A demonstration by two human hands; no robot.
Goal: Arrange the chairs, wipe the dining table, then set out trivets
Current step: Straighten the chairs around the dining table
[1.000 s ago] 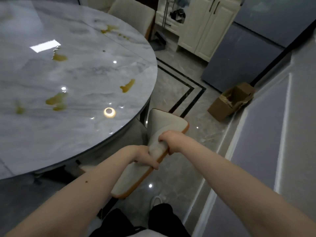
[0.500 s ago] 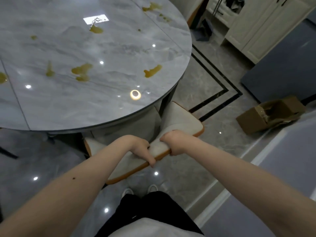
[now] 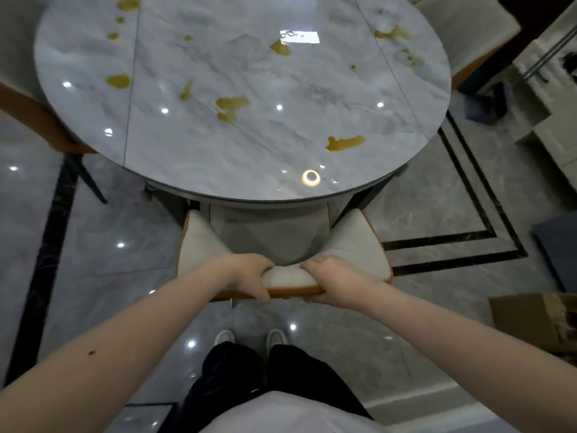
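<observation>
Gripping the chair (image 3: 352,242) by its back rail — both hands were on it. My left hand (image 3: 249,276) was curled over the top edge, thumb down the rear orange trim, fingers wrapped onto the pale padded side. My right hand (image 3: 331,284) did the same just beside it, a short stretch of rail showing between the two. Both were clenched on the rail, neither loose.

The chair stood square to the table (image 3: 243,98), its seat tucked under the near rim, side wings of the backrest flaring out left and right of my hands. My shoes (image 3: 249,337) were on the floor (image 3: 437,195) right behind it.

The round marble top was dirty — yellow-brown spills (image 3: 232,106) scattered across it: one near the front right edge, a larger pair mid-table, smaller spots toward the far left and far right. Ceiling lights reflected as bright dots on the gloss.

A second chair (image 3: 459,35) sat at the far right of the table, a third (image 3: 28,98) at the left edge. A cardboard box (image 3: 537,320) lay on the floor well off to my right, white cabinets (image 3: 549,89) beyond it.
</observation>
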